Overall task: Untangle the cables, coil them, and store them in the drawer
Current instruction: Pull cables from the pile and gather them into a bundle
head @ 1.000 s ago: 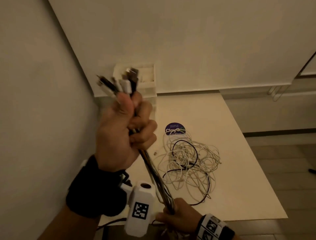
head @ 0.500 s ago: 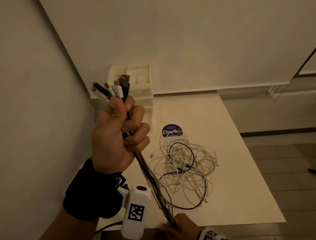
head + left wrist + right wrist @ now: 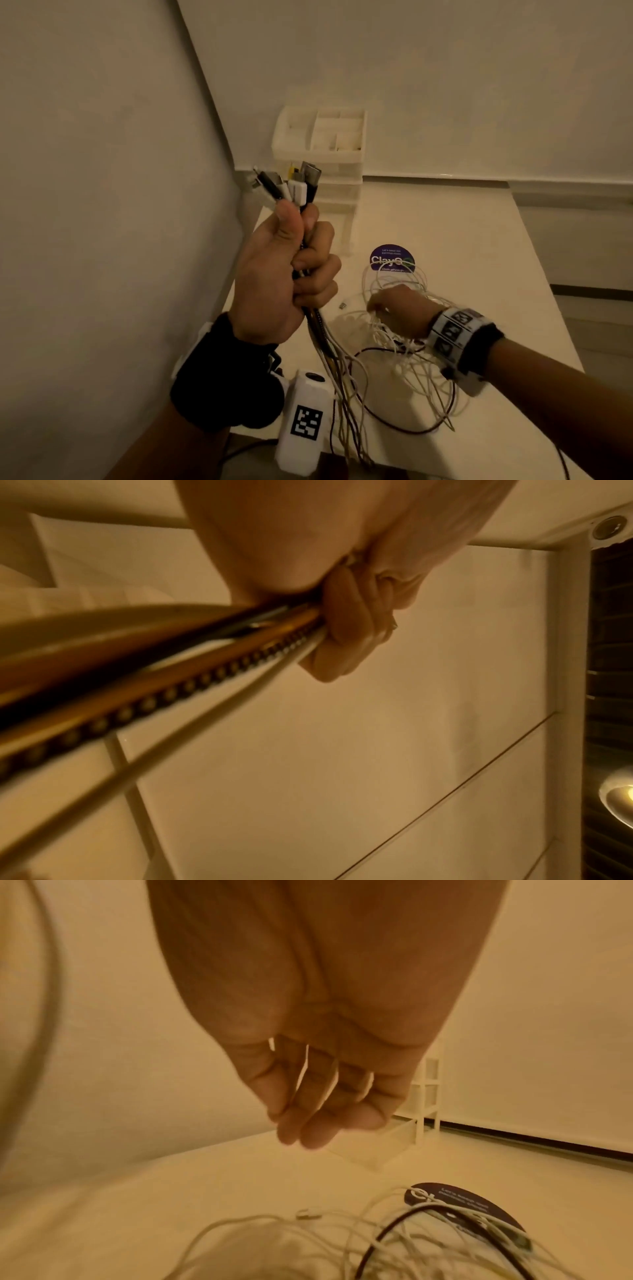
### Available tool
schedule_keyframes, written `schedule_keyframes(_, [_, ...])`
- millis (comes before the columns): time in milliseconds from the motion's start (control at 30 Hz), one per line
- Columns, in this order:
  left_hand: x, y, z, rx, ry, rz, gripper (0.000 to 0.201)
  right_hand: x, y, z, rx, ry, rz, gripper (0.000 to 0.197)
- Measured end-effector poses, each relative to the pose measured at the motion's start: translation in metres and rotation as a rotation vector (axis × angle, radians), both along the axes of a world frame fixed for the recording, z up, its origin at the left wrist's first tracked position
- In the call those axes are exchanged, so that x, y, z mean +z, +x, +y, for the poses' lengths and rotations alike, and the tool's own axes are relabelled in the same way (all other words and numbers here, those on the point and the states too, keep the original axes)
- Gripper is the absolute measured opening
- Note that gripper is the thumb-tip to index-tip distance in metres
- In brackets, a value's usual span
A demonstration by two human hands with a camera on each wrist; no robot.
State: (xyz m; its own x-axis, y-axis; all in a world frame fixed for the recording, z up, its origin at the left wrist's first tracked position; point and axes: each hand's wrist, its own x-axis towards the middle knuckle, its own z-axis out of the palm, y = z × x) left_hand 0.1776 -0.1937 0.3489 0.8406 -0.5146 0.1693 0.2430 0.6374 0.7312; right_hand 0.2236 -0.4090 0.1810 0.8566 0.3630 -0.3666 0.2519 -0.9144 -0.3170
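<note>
So the untangling step is under way. The left hand (image 3: 277, 277), in the middle left of the head view, is held up high, thumb on top, fingers wrapped tight around a bunch of cable ends (image 3: 291, 186). The plugs stick out above the fist, and the cords hang down from it toward the bottom of the frame.

The right hand (image 3: 399, 313), in the lower right, reaches down over the messy pile of cables (image 3: 404, 346) on the white table (image 3: 479, 240). Its fingers (image 3: 308, 1123) hang loose and a little bent, holding nothing.

Next, I think, it must pick one cord and pull it free gently. The small drawer unit (image 3: 322, 150) waits at the upper middle, against the wall.
</note>
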Motion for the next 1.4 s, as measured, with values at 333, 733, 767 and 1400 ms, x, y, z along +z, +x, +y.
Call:
schedule_keyframes(333, [-0.019, 0.026, 0.003, 0.209, 0.176, 0.094, 0.042, -0.097, 0.082, 0.046, 0.056, -0.408, -0.053, 0.035])
schedule_keyframes(733, [-0.036, 0.051, -0.016, 0.205, 0.208, 0.126, 0.034, -0.063, 0.079, 0.000, -0.386, 0.443, -0.289, 0.007])
schedule_keyframes(767, [-0.036, 0.052, -0.022, 0.190, 0.200, 0.123, 0.035, -0.047, 0.076, -0.009, -0.482, 0.607, -0.294, 0.009])
schedule_keyframes(1400, [-0.023, 0.040, -0.133, 0.248, 0.483, -0.159, 0.024, 0.151, -0.056, -0.020, -0.705, 1.245, -0.541, 0.014])
